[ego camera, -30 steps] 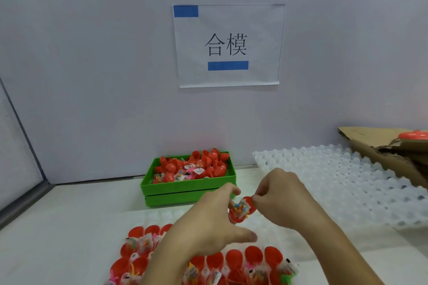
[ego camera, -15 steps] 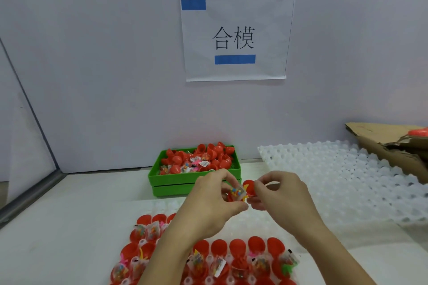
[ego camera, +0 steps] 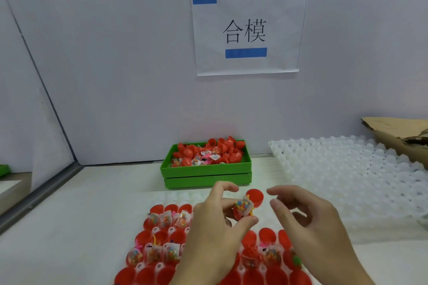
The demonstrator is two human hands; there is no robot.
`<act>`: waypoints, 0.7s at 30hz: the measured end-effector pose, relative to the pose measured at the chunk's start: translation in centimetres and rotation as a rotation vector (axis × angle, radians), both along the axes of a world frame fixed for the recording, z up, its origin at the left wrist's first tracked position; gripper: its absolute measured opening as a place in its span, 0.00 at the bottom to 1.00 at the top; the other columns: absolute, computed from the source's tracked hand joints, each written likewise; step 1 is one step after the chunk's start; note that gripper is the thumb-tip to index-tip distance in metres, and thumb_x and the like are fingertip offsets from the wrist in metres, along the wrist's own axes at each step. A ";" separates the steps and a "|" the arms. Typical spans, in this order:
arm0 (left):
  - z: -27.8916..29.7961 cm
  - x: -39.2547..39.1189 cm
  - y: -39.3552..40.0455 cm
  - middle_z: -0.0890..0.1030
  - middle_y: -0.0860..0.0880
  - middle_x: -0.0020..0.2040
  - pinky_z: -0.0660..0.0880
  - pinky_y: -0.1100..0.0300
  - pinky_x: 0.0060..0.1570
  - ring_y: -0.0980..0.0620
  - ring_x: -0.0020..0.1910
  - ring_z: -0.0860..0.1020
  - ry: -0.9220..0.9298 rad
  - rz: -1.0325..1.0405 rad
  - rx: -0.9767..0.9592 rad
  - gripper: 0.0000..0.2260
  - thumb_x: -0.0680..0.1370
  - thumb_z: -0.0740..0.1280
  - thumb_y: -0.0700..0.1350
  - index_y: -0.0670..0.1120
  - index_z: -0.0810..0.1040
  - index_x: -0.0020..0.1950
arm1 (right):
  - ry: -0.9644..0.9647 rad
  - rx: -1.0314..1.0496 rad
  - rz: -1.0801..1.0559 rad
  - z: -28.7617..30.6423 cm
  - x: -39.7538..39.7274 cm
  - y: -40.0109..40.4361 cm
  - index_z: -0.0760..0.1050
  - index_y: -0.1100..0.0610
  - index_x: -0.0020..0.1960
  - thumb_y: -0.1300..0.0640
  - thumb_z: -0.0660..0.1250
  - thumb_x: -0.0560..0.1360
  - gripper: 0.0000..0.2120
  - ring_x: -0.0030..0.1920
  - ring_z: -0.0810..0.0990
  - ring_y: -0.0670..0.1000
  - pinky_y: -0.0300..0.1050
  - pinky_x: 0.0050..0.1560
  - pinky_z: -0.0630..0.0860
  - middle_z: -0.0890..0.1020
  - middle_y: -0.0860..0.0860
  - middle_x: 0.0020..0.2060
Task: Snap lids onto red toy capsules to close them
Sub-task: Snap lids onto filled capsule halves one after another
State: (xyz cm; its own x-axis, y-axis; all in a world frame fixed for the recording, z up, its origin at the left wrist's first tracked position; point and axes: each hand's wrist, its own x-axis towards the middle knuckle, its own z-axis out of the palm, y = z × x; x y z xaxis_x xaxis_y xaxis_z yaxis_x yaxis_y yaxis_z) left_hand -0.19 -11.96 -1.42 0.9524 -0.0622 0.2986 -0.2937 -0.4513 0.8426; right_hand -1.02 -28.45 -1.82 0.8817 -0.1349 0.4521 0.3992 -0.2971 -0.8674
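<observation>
Fingers [ego camera: 249,221] of the left hand [ego camera: 215,227] pinch an open red capsule [ego camera: 243,209] above the near tray of capsules [ego camera: 162,236]. Its hinged lid [ego camera: 254,195] stands up just to the right, facing the right hand [ego camera: 305,217], whose loosely curled fingers hold nothing and are nearer the lid. The far wall's sign [ego camera: 246,31] reads "合模".

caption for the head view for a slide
Left hand pinches an open red capsule above the capsule tray; right hand hovers beside it, fingers loose.
</observation>
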 end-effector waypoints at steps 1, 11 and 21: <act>-0.1 -0.2 -0.1 0.83 0.65 0.40 0.73 0.66 0.35 0.61 0.27 0.72 0.003 -0.027 0.010 0.19 0.71 0.77 0.48 0.60 0.70 0.54 | -0.004 0.002 0.037 0.2 -0.1 0.1 0.83 0.41 0.44 0.63 0.71 0.74 0.15 0.38 0.80 0.46 0.47 0.40 0.80 0.82 0.46 0.35; -1.0 -1.5 0.0 0.83 0.67 0.44 0.68 0.65 0.40 0.58 0.33 0.69 -0.021 -0.108 0.100 0.23 0.71 0.76 0.50 0.68 0.66 0.55 | 0.041 -0.155 0.147 0.4 -0.5 -0.1 0.85 0.46 0.39 0.65 0.72 0.73 0.15 0.37 0.79 0.47 0.48 0.38 0.77 0.82 0.48 0.34; -1.1 -1.4 0.3 0.83 0.65 0.45 0.79 0.62 0.41 0.57 0.33 0.78 0.020 -0.082 0.055 0.17 0.68 0.79 0.51 0.60 0.74 0.50 | 0.070 -0.135 0.154 1.0 -0.6 -0.6 0.84 0.43 0.39 0.62 0.72 0.73 0.13 0.34 0.81 0.43 0.39 0.36 0.77 0.84 0.46 0.35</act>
State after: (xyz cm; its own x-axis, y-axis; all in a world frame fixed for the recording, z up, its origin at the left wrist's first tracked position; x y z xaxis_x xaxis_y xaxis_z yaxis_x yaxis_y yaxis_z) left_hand -1.56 -11.67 -2.49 0.9490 -0.1562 0.2740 -0.3154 -0.4723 0.8231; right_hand -1.64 -29.02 -0.84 0.9172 0.0616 0.3937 0.3890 -0.3529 -0.8510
